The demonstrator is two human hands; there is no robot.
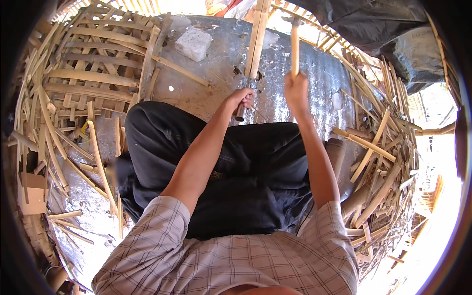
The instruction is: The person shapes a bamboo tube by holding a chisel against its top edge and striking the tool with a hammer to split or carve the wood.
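Observation:
My left hand (242,99) is closed around a metal chisel (240,117), whose blunt round end points back toward me. The chisel's far end meets the near end of a long pale wooden piece (257,42), which runs away from me with a dark lengthwise line along it. To the right, my right hand (296,93) grips a hammer (295,49) by its light wooden handle. The hammer's head is up at the far end, apart from the chisel and to the right of the wooden piece. My right hand is slightly blurred.
Beneath lies a worn, shiny grey sheet (196,78). A pale stone block (194,43) rests at the far left. Woven bamboo strips (98,64) stand at left, and a pile of split bamboo (383,162) lies at right. Dark plastic sheeting (368,29) hangs at the upper right.

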